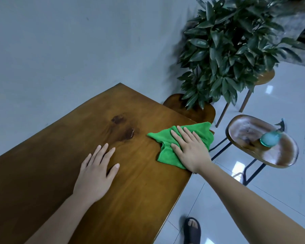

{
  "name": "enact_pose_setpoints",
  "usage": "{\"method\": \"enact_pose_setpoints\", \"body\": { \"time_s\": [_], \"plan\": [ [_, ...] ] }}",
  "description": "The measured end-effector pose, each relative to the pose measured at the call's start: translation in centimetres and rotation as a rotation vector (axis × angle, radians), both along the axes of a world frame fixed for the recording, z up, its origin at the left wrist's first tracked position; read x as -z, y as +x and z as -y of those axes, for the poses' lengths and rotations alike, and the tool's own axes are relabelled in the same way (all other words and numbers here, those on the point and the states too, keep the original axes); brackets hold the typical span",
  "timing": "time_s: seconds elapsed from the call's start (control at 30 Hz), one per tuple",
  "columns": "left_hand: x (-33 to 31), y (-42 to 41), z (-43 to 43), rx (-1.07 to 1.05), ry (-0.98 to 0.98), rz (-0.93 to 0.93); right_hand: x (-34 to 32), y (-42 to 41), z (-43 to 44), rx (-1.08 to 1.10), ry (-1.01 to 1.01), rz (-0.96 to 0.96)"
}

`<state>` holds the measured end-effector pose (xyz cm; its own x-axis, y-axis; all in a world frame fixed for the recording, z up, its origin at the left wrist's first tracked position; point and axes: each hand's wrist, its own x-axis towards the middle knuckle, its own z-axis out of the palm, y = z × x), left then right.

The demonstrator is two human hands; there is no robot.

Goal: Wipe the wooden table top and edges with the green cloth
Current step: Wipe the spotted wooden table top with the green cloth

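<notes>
bright green soft microfibre cloth (167, 152) lies crumpled at the right edge of the brown wooden table top (130, 191) | judged light, limp, bunches easily, best pinned under a flat palm | right hand (190, 150) pressing on it, fingers straight, slightly spread | left hand (97, 171) flat on bare wood, fingers apart, arm extended

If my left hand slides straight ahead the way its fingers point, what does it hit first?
Nothing, it seems: the left hand points across bare table, over dark knots in the wood, toward the far edge by the wall.
</notes>
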<state>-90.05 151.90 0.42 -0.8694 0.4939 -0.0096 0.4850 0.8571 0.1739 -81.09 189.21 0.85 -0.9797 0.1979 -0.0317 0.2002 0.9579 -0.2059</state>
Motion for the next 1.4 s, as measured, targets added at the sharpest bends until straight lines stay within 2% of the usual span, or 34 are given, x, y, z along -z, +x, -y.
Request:
{"method": "enact_pose_setpoints", "body": {
  "time_s": [0.23, 0.4, 0.53, 0.7, 0.83, 1.0, 1.4],
  "plan": [
    [0.2, -4.0, -9.1, -0.02, -0.019, -0.02, -0.5, -6.2, -8.0, -0.051, -0.088, 0.011],
    [-0.1, -7.6, -16.1, -0.072, -0.038, -0.011, -0.3, -11.6, -12.9, -0.109, -0.403, 0.109],
    [-0.5, -10.4, -20.8, -0.138, -0.052, 0.001, 0.8, -14.9, -13.9, -0.196, -0.577, 0.129],
    [-0.6, -13.8, -24.7, -0.194, -0.049, -0.011, 1.8, -18.6, -12.6, -0.267, -0.78, 0.103],
    [-0.5, -14.8, -25.8, -0.232, -0.079, -0.035, 1.8, -21.2, -11.7, -0.283, -0.892, 0.165],
    [-0.9, -14.8, -26.1, -0.234, -0.133, 0.003, 2.1, -25.8, -10.1, -0.329, -0.979, 0.177],
    [-2.0, -15.3, -26.9, -0.29, -0.131, 0.082, 2.2, -45.5, -0.9, -0.337, -1.06, 0.209]
  ]
}}
